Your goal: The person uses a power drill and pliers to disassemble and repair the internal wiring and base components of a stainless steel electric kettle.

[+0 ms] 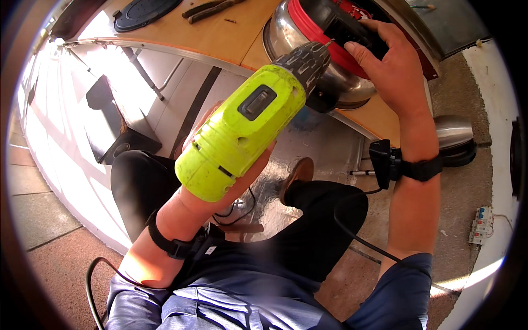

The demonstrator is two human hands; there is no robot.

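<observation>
A lime-green cordless drill (242, 126) fills the middle of the view, tilted up to the right. My left hand (257, 168) is wrapped round it from below, mostly hidden behind its body. Its black chuck (305, 63), with a short bit, points at the black fitting (352, 36) of a silver metal kettle (281, 36) with a red band. Whether the bit touches the fitting, I cannot tell. My right hand (393, 69) grips that black fitting, thumb on the near side and fingers over the far side. The kettle lies at the edge of a wooden table (231, 41).
Pliers (212, 10), a small screw (230, 21) and a round black lid (146, 14) lie on the table. Another metal vessel (454, 132) stands at the right. On the floor at left is a black box (121, 137). A circuit breaker (482, 225) sits near the right wall.
</observation>
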